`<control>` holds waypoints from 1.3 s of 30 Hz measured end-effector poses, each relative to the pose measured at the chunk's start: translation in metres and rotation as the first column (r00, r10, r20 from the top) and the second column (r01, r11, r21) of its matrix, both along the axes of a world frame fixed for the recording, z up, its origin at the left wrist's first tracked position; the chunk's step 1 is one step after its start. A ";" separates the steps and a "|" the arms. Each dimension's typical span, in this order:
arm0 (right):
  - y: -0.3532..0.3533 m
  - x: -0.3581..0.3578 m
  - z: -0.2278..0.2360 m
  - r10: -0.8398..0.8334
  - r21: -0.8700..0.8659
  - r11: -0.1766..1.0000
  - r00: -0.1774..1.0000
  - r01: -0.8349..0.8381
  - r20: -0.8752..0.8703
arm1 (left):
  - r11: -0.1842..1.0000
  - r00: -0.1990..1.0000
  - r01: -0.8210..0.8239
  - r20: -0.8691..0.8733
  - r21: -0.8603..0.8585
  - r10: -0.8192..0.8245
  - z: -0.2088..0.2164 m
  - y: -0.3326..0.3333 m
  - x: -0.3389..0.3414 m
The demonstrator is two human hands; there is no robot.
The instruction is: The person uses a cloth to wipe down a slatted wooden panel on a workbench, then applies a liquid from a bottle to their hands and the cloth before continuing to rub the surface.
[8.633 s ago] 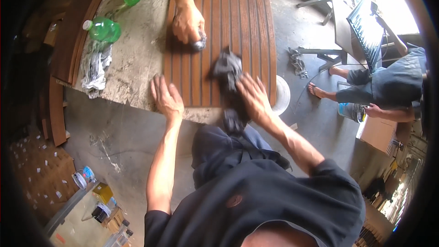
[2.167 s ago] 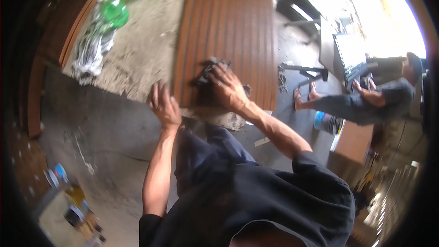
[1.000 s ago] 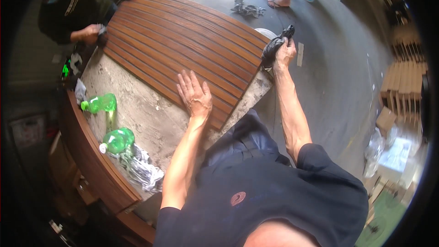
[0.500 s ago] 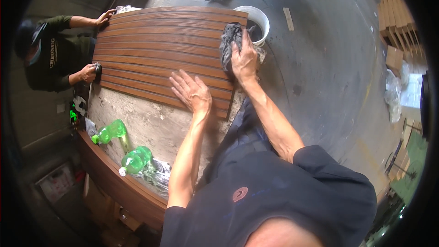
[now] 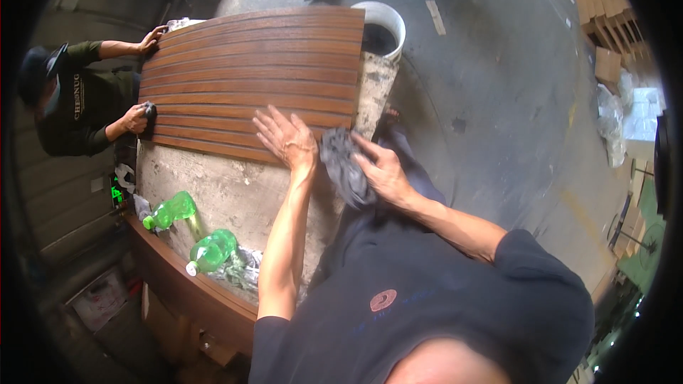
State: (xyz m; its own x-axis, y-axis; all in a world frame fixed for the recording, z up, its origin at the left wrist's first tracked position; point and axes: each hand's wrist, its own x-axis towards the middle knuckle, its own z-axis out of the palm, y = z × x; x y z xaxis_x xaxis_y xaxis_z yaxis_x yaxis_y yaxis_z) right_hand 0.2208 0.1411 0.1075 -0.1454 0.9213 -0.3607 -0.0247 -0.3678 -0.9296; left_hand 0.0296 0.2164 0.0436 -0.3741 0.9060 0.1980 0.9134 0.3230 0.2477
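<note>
A brown grooved wooden panel lies across a pale, stained work table. My left hand rests flat on the panel's near part, fingers spread. With my right hand I grip a dark grey rag at the panel's near right corner, which the rag hides. On the left a co-worker has one hand on the panel's far left corner and the other, closed on a small grey cloth, at its left edge.
A white bucket with dark contents stands beyond the panel's right end. Two green plastic bottles lie on the table at left, beside a crumpled cloth. Cardboard stacks and plastic-wrapped goods stand far right.
My right hand has brought the rag from the panel's far right corner down its right edge toward me. My left hand stays on the panel. The view has shifted slightly.
</note>
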 end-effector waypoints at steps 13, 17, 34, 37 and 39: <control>0.314 0.129 -0.036 -0.223 0.198 0.945 0.955 0.261 -0.197 | 0.997 0.998 -0.005 0.065 0.072 0.000 0.017 -0.001 0.006; 0.374 0.087 -0.070 0.347 0.363 0.803 0.866 -0.473 0.361 | 1.000 0.998 -0.013 0.066 0.003 0.013 0.021 0.002 0.013; 0.475 -0.157 -0.074 0.770 -0.013 0.575 0.536 -0.818 0.346 | 0.990 0.988 -0.068 0.128 -0.122 0.084 0.039 0.006 0.015; 0.473 -0.144 -0.097 0.749 -0.080 0.636 0.590 -0.767 0.300 | 0.990 0.989 -0.065 0.123 -0.122 0.080 0.040 0.008 0.013; 0.481 -0.125 -0.097 0.762 -0.183 0.647 0.632 -0.740 0.141 | 0.987 0.985 -0.067 0.144 -0.148 0.089 0.044 0.010 0.013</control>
